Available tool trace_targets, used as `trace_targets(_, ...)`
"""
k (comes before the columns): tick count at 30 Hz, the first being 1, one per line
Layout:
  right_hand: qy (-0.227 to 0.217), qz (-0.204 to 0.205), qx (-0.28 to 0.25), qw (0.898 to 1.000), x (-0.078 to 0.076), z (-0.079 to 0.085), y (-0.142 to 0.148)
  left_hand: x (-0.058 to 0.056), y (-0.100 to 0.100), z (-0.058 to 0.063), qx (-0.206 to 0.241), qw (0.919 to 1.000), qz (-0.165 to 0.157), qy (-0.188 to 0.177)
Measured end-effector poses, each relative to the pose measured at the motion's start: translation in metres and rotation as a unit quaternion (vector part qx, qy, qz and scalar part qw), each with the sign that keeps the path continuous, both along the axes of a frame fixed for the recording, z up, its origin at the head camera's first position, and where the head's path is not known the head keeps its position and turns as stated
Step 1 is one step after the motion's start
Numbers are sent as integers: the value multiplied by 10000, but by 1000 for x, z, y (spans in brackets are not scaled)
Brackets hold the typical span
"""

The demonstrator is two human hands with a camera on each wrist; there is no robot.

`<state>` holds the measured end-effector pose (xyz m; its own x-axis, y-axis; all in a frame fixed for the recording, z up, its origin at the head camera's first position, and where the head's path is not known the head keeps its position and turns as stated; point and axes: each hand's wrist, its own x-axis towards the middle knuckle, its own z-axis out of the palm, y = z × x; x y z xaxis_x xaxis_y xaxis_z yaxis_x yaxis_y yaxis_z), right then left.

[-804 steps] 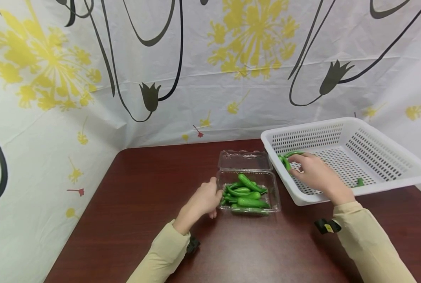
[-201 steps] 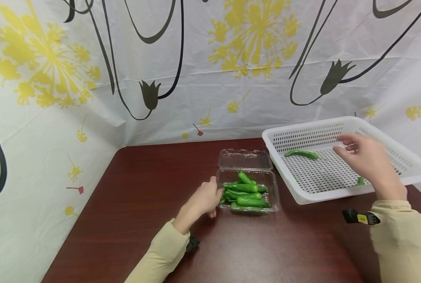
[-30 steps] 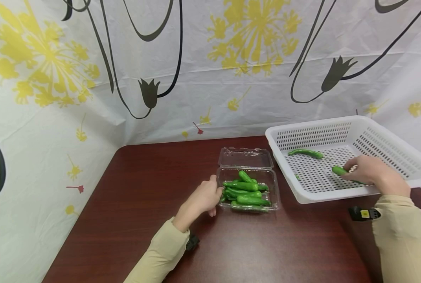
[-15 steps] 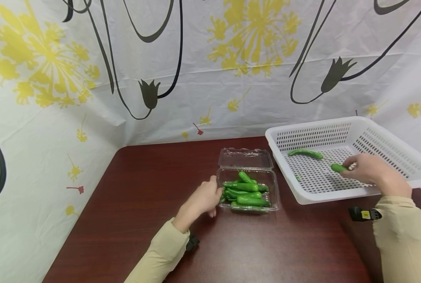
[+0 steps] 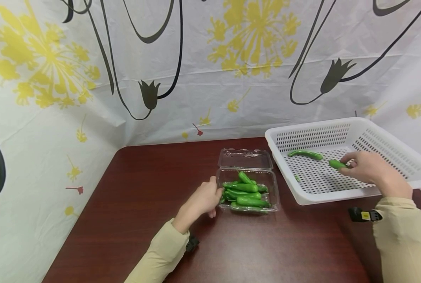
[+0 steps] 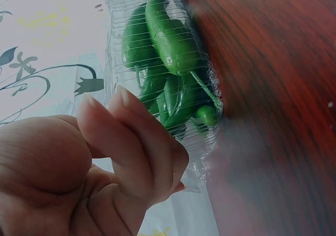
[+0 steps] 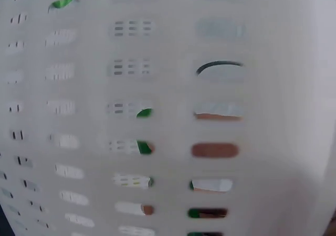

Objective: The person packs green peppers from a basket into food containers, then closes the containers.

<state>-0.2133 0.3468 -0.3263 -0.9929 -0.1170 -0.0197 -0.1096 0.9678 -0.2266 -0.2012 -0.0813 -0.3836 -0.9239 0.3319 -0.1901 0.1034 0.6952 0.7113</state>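
My right hand [image 5: 367, 169] reaches into the white slotted basket [image 5: 304, 196] and pinches a green chili pepper [image 5: 337, 164] between thumb and fingers. Another long green pepper [image 5: 306, 154] lies on the basket floor, to the left of it. My left hand [image 5: 203, 196] grips the left side of an open clear plastic container [image 5: 276, 192]. Several green peppers [image 5: 247, 188] are heaped inside it. Close up in the left wrist view, curled fingers [image 6: 147, 152] stand in front of the ribbed wall. The basket's wall [image 7: 278, 115] mostly hides the right hand in its wrist view.
The container's hinged lid [image 5: 245, 158] lies folded back behind it. A small green bit [image 5: 297, 178] shows near the basket's left side. Both stand on a dark red-brown table [image 5: 168, 181], with a patterned white cloth [image 5: 196, 78] hanging behind.
Earlier my right hand hovered loosely over the basket; now it pinches a pepper, which has shifted slightly left and up over the last second. My left hand stays at the container.
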Motion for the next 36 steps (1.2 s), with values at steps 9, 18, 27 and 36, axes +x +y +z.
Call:
trace_targets(9,150,188,40,9997,3,5,-7,0,0,0,-26,10000,-22,6)
trace_targets(18,494,362,3,9981,6,9,-15,1,0,0,-13,10000,-16,31)
trace_targets(27,597,429,48,9973,6,14,-19,1,0,1,-29,10000,-12,18)
trace_targets(36,748,420,-110,9963,8,19,-25,2,0,3,3,10000,-33,41)
